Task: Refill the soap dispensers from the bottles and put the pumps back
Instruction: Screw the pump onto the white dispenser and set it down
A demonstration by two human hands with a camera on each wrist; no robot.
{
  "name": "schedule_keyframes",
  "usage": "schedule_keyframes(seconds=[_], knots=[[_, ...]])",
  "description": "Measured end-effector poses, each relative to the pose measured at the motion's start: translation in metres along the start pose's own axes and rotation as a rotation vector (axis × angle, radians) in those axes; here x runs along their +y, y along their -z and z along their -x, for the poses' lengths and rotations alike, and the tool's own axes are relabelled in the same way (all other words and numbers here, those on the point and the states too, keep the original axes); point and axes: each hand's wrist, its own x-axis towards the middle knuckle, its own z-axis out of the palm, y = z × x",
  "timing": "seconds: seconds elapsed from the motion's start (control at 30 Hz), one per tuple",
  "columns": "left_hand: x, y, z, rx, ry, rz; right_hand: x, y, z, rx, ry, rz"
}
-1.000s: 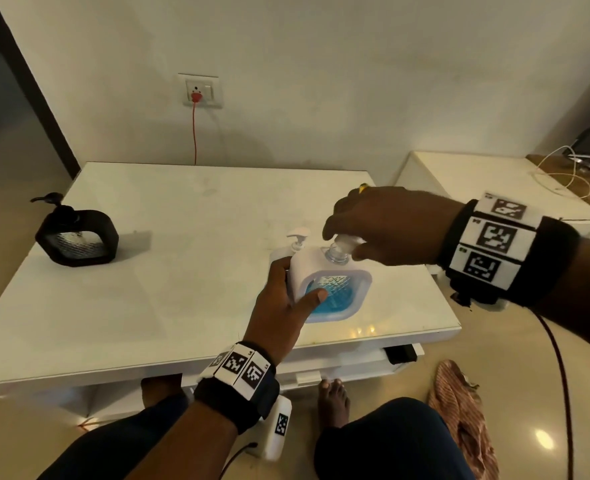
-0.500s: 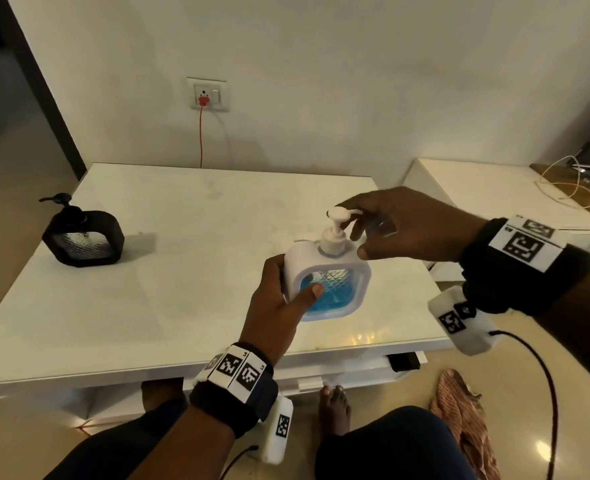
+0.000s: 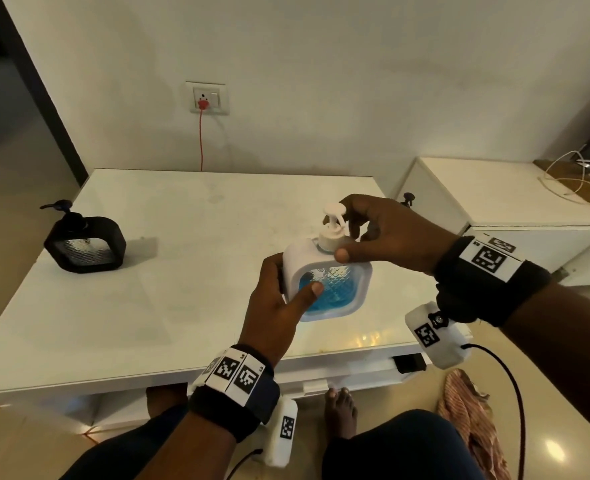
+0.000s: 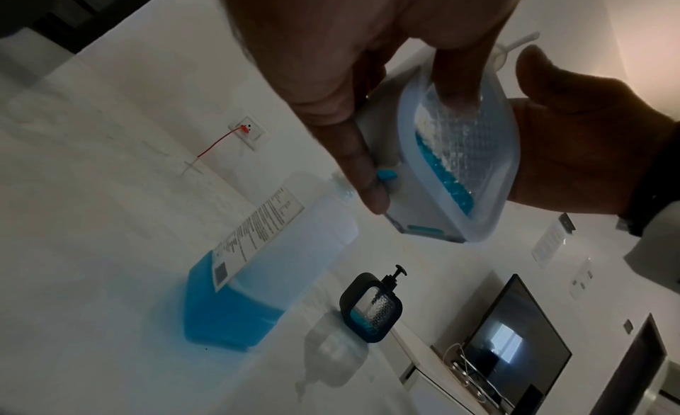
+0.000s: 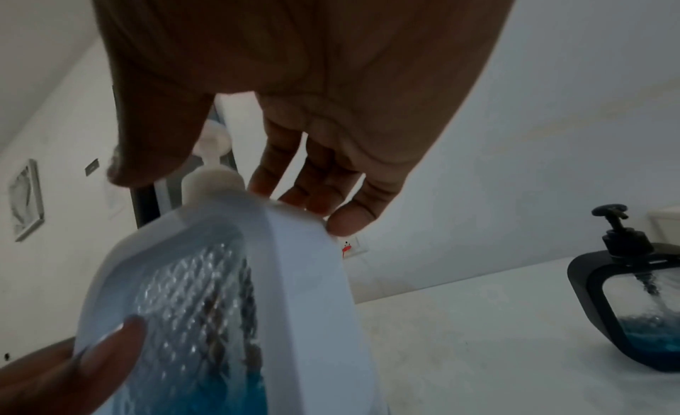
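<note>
Item 1: white dispenser [image 3: 328, 271], blue soap in lower part, pump [image 3: 333, 223] seated on its neck. We see it lifted off the table [image 3: 168, 271], tilted, over the near-right part of the top, close to the front edge.

Item 2: left hand [image 3: 272, 306], at 7 o'clock of the dispenser. Fingers wrapped round its left side, thumb pressed on the clear front window.

Item 3: right hand [image 3: 387, 233], at 2 o'clock of the dispenser. Thumb and fingers loosely spread either side of the pump collar; we can't tell whether they touch it or grip it.

Item 4: black dispenser [image 3: 85, 244], pump on, upright at 9 o'clock, near the table's left edge, well apart from the hands. A wide bare stretch of top lies btwn.

Item 5: refill bottle [image 4: 257, 270], blue liquid low, standing on the table; left wrist view only.

Item 6: second black dispenser [image 4: 371, 308], some blue soap, by the table's right edge, beside the side cabinet [image 3: 494, 202].

Item 7: wall socket [image 3: 207, 98] w/ red cord, at 12 o'clock.
</note>
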Motion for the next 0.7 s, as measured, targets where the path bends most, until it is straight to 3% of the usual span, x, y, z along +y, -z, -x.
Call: schedule_keyframes(seconds=[0.43, 0.7], knots=[[-0.002, 0.006, -0.003, 0.009, 0.005, -0.040, 0.000, 0.000, -0.003, 0.012, 0.047, -0.069], [-0.001, 0.006, -0.004, 0.009, -0.001, 0.015, -0.005, -0.010, -0.003, 0.123, 0.069, 0.000]])
